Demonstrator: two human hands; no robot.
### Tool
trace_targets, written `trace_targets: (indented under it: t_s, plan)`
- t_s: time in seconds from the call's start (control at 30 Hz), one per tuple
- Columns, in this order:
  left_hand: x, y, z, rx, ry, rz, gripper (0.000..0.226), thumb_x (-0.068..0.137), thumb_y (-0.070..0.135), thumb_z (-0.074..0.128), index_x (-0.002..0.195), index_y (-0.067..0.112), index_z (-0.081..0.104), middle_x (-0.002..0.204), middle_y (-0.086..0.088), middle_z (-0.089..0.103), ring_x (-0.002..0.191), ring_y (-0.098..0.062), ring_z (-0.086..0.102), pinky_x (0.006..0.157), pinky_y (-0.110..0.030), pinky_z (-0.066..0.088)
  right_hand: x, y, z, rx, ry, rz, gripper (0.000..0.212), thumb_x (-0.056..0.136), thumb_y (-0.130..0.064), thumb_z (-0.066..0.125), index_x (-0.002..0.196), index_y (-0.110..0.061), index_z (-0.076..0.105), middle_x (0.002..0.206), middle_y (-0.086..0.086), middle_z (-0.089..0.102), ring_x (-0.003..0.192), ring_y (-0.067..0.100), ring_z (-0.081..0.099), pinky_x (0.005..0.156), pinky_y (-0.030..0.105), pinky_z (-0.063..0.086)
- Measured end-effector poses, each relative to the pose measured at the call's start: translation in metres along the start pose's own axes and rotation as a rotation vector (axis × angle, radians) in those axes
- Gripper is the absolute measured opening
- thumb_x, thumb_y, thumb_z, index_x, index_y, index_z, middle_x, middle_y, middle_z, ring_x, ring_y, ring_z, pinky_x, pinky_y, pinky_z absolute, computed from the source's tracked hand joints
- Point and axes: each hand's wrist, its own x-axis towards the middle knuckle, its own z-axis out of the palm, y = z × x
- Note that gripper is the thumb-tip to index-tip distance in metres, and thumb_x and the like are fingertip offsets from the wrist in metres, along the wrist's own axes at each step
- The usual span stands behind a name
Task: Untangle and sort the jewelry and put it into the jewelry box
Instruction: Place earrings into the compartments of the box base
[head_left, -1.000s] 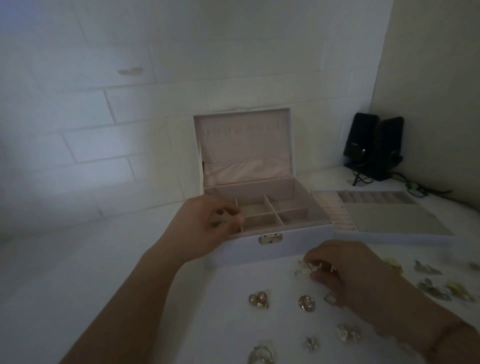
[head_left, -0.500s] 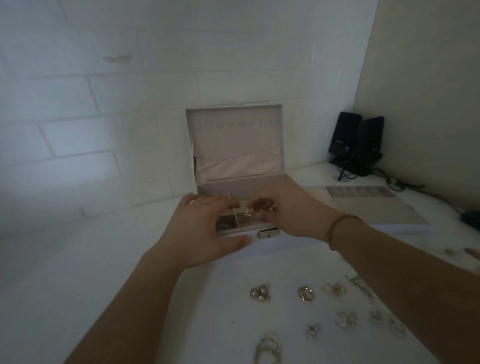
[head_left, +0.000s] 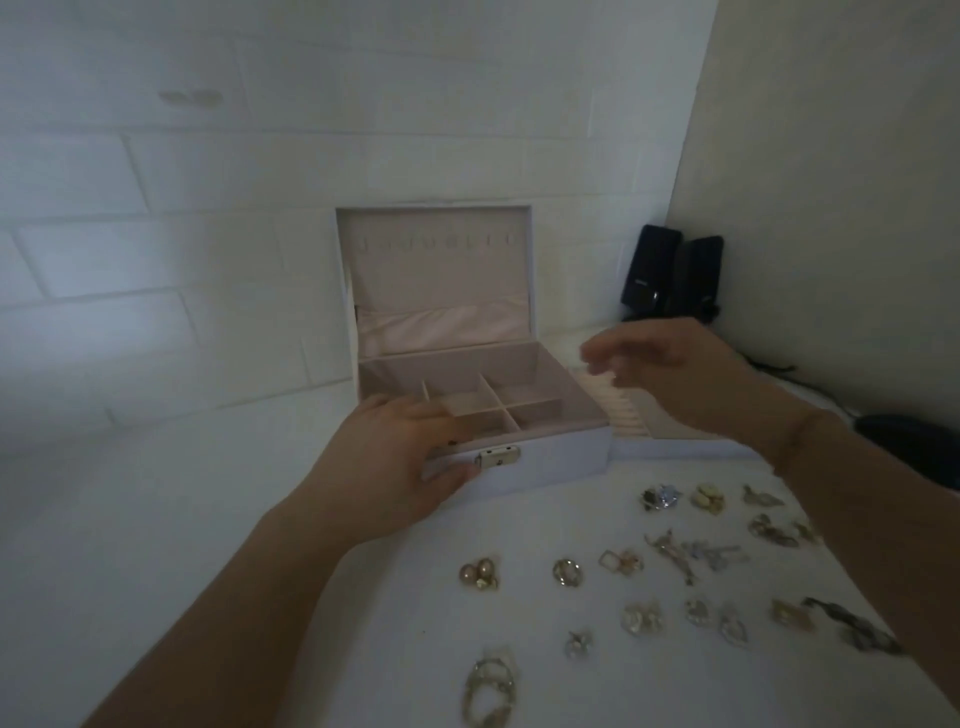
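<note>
Left hand (head_left: 395, 467) grips the front left corner of the open jewelry box (head_left: 545, 457), thumb on its front wall. Right hand (head_left: 670, 374) hovers blurry above the box's right side, can't tell if it's holding anything. Earrings (head_left: 675, 582) lie scattered in front of the box.

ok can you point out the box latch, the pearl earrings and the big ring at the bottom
box latch (head_left: 498, 457), head view, on the middle of the metal plate
pearl earrings (head_left: 478, 573), head view, between the two pearls
big ring (head_left: 489, 688), head view, on its metal band at the near edge of the table
</note>
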Motion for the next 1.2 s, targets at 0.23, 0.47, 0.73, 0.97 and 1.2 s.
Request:
trace_targets:
  t_s: [0.23,0.47,0.73,0.97,1.2]
  plan:
    - [0.002,0.004,0.000,-0.002,-0.042,-0.050,0.029,0.083,0.048,0.048,0.079,0.025,0.066,0.067,0.010,0.059,0.065,-0.016,0.058,0.054,-0.023,0.035,-0.080,0.023,-0.018,-0.418,0.041,0.076,0.025,0.082,-0.016,0.070,0.091,-0.039,0.067,0.090,-0.023,0.065,0.086,-0.007,0.058,0.067,0.004,0.041]
    - [0.003,0.005,-0.003,-0.057,-0.053,-0.063,0.034,0.085,0.050,0.047,0.075,0.022,0.063,0.067,0.010,0.054,0.066,-0.007,0.049,0.054,-0.031,0.047,-0.083,0.045,0.001,-0.479,-0.210,0.022,0.027,0.088,-0.028,0.064,0.111,-0.041,0.061,0.113,-0.028,0.052,0.106,-0.008,0.046,0.100,0.015,0.032]
    - [0.006,0.003,-0.007,-0.145,-0.091,-0.062,0.034,0.083,0.049,0.050,0.071,0.020,0.064,0.065,0.010,0.056,0.063,-0.004,0.052,0.057,-0.032,0.047,-0.075,0.051,0.009,-0.511,-0.287,0.017,0.016,0.085,-0.013,0.067,0.097,-0.022,0.073,0.097,-0.008,0.067,0.091,0.008,0.061,0.089,0.024,0.046]
    - [-0.005,0.006,-0.015,-0.255,-0.121,-0.113,0.020,0.079,0.050,0.056,0.072,0.033,0.065,0.068,0.019,0.058,0.066,0.001,0.058,0.058,-0.021,0.046,-0.076,0.052,0.008,-0.516,-0.255,0.051,0.015,0.086,-0.013,0.065,0.099,-0.018,0.072,0.099,-0.005,0.068,0.093,0.010,0.060,0.089,0.023,0.044]
    - [-0.006,0.014,-0.014,-0.136,-0.061,-0.120,0.027,0.079,0.054,0.051,0.075,0.032,0.066,0.070,0.020,0.059,0.066,0.001,0.054,0.056,-0.028,0.048,-0.084,0.047,0.001,-0.450,-0.205,0.033,0.029,0.087,-0.016,0.064,0.106,-0.039,0.066,0.098,-0.028,0.060,0.086,-0.003,0.058,0.076,0.000,0.037]
